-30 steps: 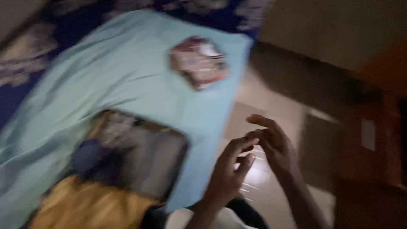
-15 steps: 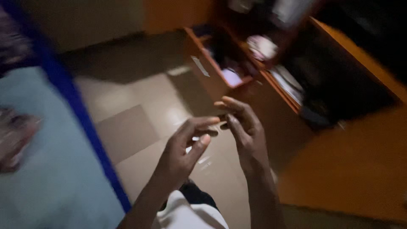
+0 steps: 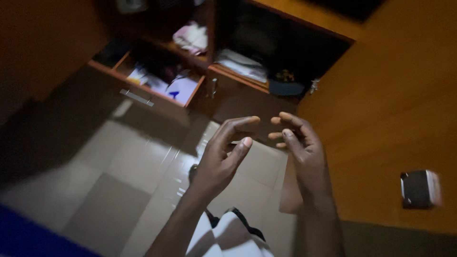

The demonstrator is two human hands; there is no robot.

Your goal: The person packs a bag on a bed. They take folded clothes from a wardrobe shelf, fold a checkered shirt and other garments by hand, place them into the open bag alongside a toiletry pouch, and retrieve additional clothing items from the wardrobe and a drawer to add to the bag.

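Left hand (image 3: pixel 223 157) and right hand (image 3: pixel 300 147) raised together over the tiled floor (image 3: pixel 133 176), fingers loosely curled, both empty, fingertips nearly meeting. Beyond, open drawer (image 3: pixel 147 85) with papers, untouched; cabinet shelves (image 3: pixel 238 62) hold folded cloth. Nothing picked up yet.

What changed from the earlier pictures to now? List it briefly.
The view swung away from the light blue sheet and the clutter lying on it, across the tiled floor, to a wooden cabinet with an open drawer and shelves. The bed is almost out of sight. The left hand and right hand stayed raised close together, fingers loosely curled, holding nothing that can be seen.
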